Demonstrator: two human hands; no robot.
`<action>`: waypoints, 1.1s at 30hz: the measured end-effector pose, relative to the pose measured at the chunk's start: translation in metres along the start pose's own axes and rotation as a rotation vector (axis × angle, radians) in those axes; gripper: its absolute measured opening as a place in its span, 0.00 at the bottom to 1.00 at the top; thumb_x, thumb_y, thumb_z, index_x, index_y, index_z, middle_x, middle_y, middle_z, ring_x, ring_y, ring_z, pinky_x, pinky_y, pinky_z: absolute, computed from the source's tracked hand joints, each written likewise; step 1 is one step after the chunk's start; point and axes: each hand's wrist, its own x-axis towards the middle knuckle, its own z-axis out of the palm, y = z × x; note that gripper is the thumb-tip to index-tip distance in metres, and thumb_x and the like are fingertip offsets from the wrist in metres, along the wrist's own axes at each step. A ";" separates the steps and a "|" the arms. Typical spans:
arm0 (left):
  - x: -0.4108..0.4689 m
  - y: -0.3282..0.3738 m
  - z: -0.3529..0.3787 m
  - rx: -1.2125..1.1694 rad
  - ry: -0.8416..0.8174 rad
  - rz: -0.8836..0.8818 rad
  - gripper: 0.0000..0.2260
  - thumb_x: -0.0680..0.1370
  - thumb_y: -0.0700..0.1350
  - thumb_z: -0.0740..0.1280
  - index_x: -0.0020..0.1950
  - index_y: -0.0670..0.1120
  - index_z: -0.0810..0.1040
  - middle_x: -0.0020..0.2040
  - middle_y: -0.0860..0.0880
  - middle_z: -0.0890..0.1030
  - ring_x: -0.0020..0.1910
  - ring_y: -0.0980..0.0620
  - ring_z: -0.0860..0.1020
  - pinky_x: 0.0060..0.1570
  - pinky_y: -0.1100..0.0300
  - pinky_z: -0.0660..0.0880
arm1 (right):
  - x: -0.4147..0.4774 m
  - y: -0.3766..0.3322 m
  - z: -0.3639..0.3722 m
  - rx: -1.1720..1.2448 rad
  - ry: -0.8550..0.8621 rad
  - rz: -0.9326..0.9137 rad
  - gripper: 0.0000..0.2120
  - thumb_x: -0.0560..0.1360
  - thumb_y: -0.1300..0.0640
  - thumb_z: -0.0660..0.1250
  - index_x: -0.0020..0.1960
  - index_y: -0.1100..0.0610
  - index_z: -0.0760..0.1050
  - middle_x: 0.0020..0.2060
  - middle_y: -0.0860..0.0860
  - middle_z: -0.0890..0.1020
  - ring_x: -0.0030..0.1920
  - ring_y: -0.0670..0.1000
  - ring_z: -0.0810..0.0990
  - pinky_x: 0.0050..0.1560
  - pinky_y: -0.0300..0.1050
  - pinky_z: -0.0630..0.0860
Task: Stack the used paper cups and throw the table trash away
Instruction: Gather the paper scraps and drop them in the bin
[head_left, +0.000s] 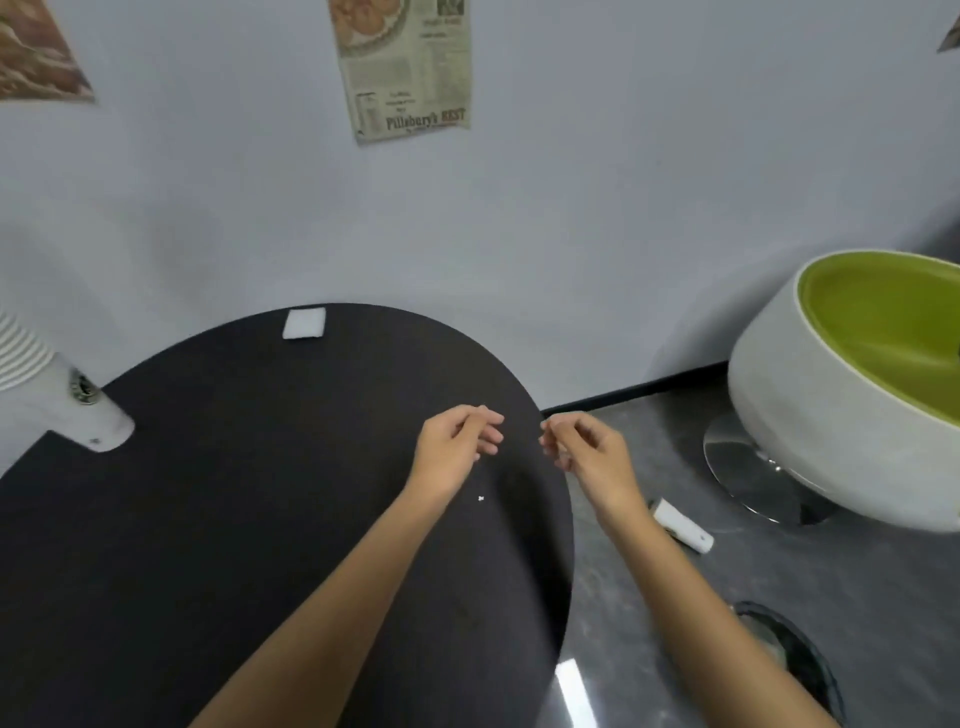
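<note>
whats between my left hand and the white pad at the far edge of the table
Only bare black tabletop lies between the left hand and the white pad, as the head view shows.

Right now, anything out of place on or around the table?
Yes. The cup stack lies on its side at the left edge of the table. A white object lies on the floor right of it, and a tiny white scrap sits on the tabletop.

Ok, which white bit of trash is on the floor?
The white tube-shaped piece on the grey floor; the square white napkin lies on the black round table.
</note>
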 end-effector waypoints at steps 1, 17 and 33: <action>0.001 -0.001 -0.021 0.009 0.024 -0.002 0.12 0.81 0.40 0.61 0.44 0.46 0.82 0.36 0.50 0.81 0.31 0.59 0.78 0.37 0.66 0.71 | 0.001 -0.001 0.019 0.001 -0.015 0.000 0.09 0.77 0.63 0.63 0.40 0.59 0.78 0.32 0.50 0.79 0.31 0.42 0.76 0.31 0.31 0.70; 0.059 -0.073 -0.198 0.103 0.251 -0.059 0.09 0.81 0.41 0.63 0.49 0.49 0.83 0.47 0.51 0.84 0.49 0.54 0.82 0.54 0.60 0.75 | 0.043 0.036 0.190 -0.153 -0.219 0.058 0.10 0.78 0.62 0.62 0.41 0.57 0.79 0.33 0.48 0.81 0.33 0.43 0.77 0.37 0.38 0.71; 0.152 -0.154 -0.237 1.078 0.183 0.022 0.24 0.82 0.55 0.40 0.79 0.59 0.52 0.80 0.58 0.48 0.79 0.58 0.42 0.78 0.51 0.43 | 0.225 0.076 0.304 -0.424 -0.350 -0.084 0.06 0.76 0.60 0.64 0.44 0.53 0.79 0.42 0.47 0.82 0.43 0.46 0.79 0.46 0.38 0.74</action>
